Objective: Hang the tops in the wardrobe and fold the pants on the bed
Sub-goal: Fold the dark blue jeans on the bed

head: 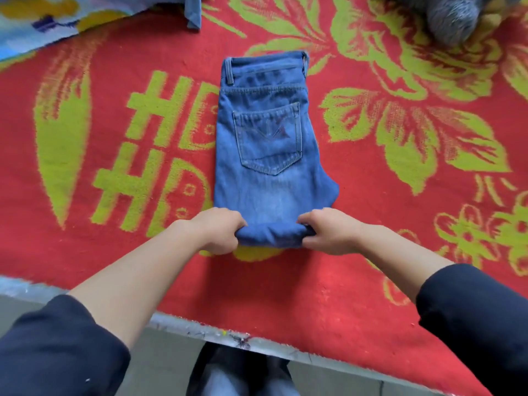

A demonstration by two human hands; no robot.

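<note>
Folding jeans (268, 144) on bed (371, 295): left hand (220, 232) and right hand (328, 232) each pinch near folded edge, fingers curled round denim. Next, likely: lift edge evenly toward waistband, keeping corners aligned.

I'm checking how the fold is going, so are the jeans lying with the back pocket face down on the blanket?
No, the jeans lie with the back pocket facing up in plain view on the red blanket.

Left hand (220, 231), right hand (331, 234), fingers (310, 221) curled
</note>
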